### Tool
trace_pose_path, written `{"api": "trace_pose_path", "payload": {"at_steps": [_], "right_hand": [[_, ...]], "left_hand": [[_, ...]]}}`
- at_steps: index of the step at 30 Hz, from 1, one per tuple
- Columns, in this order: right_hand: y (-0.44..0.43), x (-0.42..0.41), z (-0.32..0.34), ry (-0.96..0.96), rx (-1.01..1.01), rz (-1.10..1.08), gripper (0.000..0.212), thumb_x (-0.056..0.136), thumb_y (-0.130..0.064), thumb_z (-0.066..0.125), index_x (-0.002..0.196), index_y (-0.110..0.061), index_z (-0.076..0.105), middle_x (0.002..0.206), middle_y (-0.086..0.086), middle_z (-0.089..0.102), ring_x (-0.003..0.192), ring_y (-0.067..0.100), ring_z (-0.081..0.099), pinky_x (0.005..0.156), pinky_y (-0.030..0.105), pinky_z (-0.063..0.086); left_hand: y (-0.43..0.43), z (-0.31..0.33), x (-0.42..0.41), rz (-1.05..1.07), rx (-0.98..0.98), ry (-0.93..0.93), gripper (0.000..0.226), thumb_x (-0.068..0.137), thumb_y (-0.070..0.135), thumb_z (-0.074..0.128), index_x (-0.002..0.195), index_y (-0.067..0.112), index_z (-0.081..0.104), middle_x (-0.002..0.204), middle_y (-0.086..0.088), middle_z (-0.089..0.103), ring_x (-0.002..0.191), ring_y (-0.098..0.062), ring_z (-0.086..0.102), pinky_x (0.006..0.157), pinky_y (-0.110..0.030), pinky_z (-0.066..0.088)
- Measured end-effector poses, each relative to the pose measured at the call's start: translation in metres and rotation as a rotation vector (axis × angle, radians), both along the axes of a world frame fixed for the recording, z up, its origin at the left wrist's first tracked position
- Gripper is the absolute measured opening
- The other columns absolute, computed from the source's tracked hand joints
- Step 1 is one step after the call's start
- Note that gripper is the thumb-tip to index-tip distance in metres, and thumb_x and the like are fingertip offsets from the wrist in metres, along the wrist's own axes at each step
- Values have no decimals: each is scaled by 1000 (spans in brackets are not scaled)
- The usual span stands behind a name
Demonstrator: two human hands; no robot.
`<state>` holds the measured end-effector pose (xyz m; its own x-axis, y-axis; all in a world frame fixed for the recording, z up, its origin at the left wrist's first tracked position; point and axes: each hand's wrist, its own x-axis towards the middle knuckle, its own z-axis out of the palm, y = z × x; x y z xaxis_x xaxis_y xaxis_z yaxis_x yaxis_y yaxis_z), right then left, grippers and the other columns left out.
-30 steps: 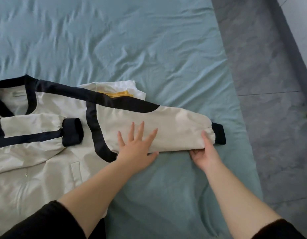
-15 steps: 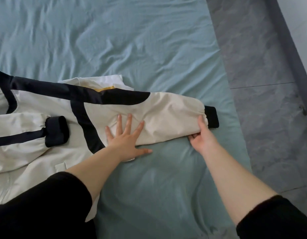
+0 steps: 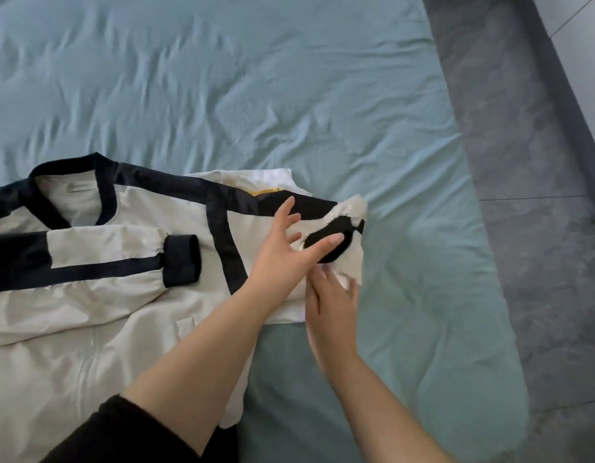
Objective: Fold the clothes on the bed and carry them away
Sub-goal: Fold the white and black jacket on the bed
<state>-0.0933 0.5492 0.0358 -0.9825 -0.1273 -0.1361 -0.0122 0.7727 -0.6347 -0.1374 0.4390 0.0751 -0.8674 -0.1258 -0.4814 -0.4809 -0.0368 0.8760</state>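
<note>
At the near edge of the bed point(image 3: 406, 329), the cream jacket point(image 3: 89, 312) lies flat, front up, its body not yet folded. Just beyond, the left hand point(image 3: 276, 259) presses down with straight, spread fingers on the sleeve point(image 3: 351, 265) toward the bed's edge, whose black cuff point(image 3: 344, 228) is doubled back toward the chest. The right hand point(image 3: 331, 309) touches that sleeve's lower edge, too blurred to tell whether it pinches. The other sleeve point(image 3: 105, 242) already lies across the chest. Behind the shoulder a white and yellow garment point(image 3: 272, 178) waits. I judge this early: body folds, the second piece and the carrying all remain
</note>
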Motion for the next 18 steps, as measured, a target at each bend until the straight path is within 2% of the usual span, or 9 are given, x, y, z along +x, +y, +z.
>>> {"api": "trace_pose_path", "payload": {"at_steps": [2, 5, 7, 11, 13, 14, 15, 16, 18], "right_hand": [[-5, 7, -11, -90, 121, 74, 40, 99, -26, 38, 136, -38, 46, 147, -20, 43, 144, 5, 25, 117, 59, 8], [-4, 10, -27, -304, 307, 220, 45, 99, -38, 40, 143, -39, 35, 159, -17, 20, 149, 8, 8, 117, 57, -2], [-4, 10, -32, -394, 343, 270, 51, 99, -41, 39, 148, -36, 27, 161, -14, 12, 149, 9, 3, 118, 53, -1], [-15, 6, -31, -438, 395, 308, 53, 100, -40, 36, 151, -31, 24, 162, -7, 11, 150, 17, 6, 118, 47, 11], [-20, 3, -21, -477, 235, 161, 44, 99, -33, 44, 141, -22, 42, 153, -3, 37, 144, 20, 28, 113, 40, 29], [-23, 2, -14, -473, 59, 16, 32, 96, -31, 50, 127, -22, 56, 135, -7, 56, 132, 15, 46, 104, 36, 40], [-29, 3, -5, -468, -138, -146, 17, 94, -32, 57, 108, -26, 64, 114, -13, 66, 114, 7, 59, 93, 31, 47], [-36, 4, 5, -492, -338, -281, 12, 91, -36, 62, 100, -29, 66, 103, -13, 70, 98, 1, 64, 84, 27, 49], [-55, 6, 15, -720, -774, -460, 40, 81, -51, 65, 114, -28, 62, 112, -3, 70, 93, 5, 66, 78, 26, 49]], "left_hand": [[-9, -5, -2, -82, -60, -42, 104, 69, 50, 80, 151, 37, 18, 146, 13, 39, 132, -7, 40, 98, -20, 35], [-21, -15, 4, -222, -209, -62, 91, 77, 40, 77, 150, 33, 23, 136, 16, 45, 126, -3, 42, 91, -18, 33], [-27, -24, 6, -237, -292, -54, 72, 80, 32, 73, 142, 35, 36, 118, 17, 55, 115, -7, 54, 79, -18, 43], [-32, -35, 0, -213, -430, -139, 31, 89, 26, 57, 120, 25, 53, 96, 7, 62, 92, -19, 62, 79, -36, 54], [-34, -34, -2, -171, -420, -154, 10, 92, 19, 48, 98, 18, 56, 80, 1, 59, 77, -22, 60, 68, -36, 53], [-37, -32, -1, -116, -369, -151, 9, 92, 19, 47, 88, 17, 55, 74, 0, 56, 71, -22, 58, 61, -33, 50], [-42, -27, 2, -46, -297, -149, 12, 91, 20, 46, 82, 16, 53, 70, -2, 56, 68, -22, 59, 58, -32, 48], [-52, -19, 7, 35, -212, -143, 14, 90, 22, 46, 82, 14, 55, 72, -5, 59, 70, -22, 63, 59, -32, 50], [-84, -4, 26, 199, -66, -105, 16, 88, 22, 47, 87, 17, 62, 80, -2, 70, 74, -15, 70, 64, -30, 57]]}}
